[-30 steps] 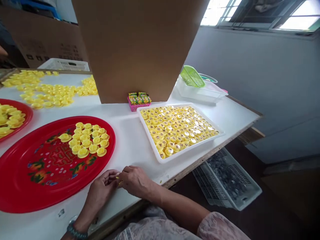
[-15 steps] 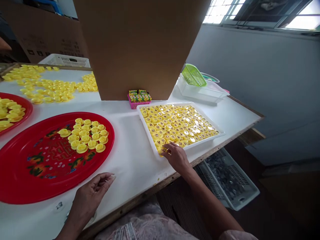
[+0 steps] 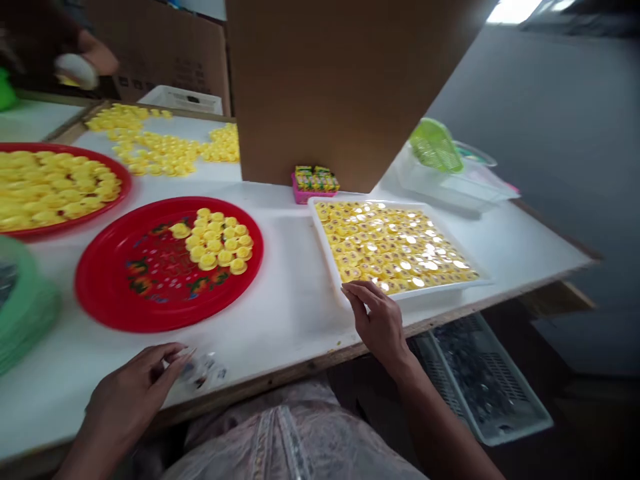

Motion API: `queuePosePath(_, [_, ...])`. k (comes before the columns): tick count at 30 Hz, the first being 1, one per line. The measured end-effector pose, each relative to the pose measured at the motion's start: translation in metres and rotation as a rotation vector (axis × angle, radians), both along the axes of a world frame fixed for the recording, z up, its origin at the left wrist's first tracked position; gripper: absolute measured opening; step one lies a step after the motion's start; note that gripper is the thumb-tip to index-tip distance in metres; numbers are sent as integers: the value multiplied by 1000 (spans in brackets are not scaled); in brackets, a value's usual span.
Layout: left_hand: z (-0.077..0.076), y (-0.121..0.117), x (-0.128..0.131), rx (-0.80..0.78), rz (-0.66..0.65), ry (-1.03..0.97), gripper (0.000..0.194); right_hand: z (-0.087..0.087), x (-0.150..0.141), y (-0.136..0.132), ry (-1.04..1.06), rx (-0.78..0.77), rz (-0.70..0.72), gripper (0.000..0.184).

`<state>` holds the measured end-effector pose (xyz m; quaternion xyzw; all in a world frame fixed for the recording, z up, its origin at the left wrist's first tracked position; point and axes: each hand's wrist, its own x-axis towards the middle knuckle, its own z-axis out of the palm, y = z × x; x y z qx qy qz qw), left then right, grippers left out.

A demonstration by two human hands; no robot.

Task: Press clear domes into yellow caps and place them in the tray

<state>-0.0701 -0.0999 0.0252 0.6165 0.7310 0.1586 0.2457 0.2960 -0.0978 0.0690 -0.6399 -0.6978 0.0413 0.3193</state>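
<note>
My right hand (image 3: 377,320) is at the near left corner of a white tray (image 3: 327,257), thumb and fingertips pressed together; whatever they pinch is too small to tell. Round yellow pieces (image 3: 395,243) with small printed pictures and shiny tops fill that tray in close rows. My left hand (image 3: 133,390) hovers low over the table's front edge, thumb and forefinger closed together. At its fingertips lie small clear plastic pieces (image 3: 205,369), some with dark prints; whether one is in the pinch is unclear. A red oval tray (image 3: 113,287) bears yellow hat-shaped pieces (image 3: 215,240).
More yellow pieces fill another red tray (image 3: 127,180) and lie loose (image 3: 157,150) behind. A green basket (image 3: 30,303) stands left. Tall cardboard (image 3: 340,87) rises behind a pink basket (image 3: 315,195) of small boxes. A person's hand (image 3: 97,57) shows far left.
The view has turned left, bringing the green basket into sight. My left hand has reached the clear plastic pieces. My right hand stays by the tray corner, its fingers now closer together.
</note>
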Motion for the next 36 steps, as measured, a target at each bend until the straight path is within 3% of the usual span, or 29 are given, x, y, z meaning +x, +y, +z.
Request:
queuePosePath(3, [3, -9, -10, -156, -91, 145, 37, -10, -51, 1, 77, -105, 348, 20])
queuePosePath(7, [-4, -15, -8, -204, -223, 50, 40, -31, -120, 8, 8, -231, 817, 24])
queuePosePath(9, [-9, -16, -4, -185, -242, -1, 35, -39, -145, 13, -58, -243, 952, 27])
queuePosePath(12, [-14, -16, 3, -144, -244, -58, 29, -49, -165, 21, -178, -239, 1039, 28])
queuePosePath(17, [-16, -13, 7, -127, -259, -93, 26, -65, -162, 27, -303, -293, 995, 22])
queuePosePath(22, [-5, -7, 16, -35, -214, -154, 24, -74, -144, 24, -58, -364, 749, 16])
queuePosePath(26, [5, 2, 40, -64, -129, -458, 25, -68, -135, 21, 122, -296, 567, 7])
queuePosePath(29, [8, 9, 61, -186, 7, -773, 29, -60, -133, 19, 143, -125, 471, 10])
queuePosePath(32, [8, 14, 72, -283, 135, -1090, 25, -55, -130, 18, 152, 27, 491, 13])
queuePosePath(36, [9, 18, 72, -392, 209, -1340, 18, -53, -126, 15, 248, 27, 555, 15])
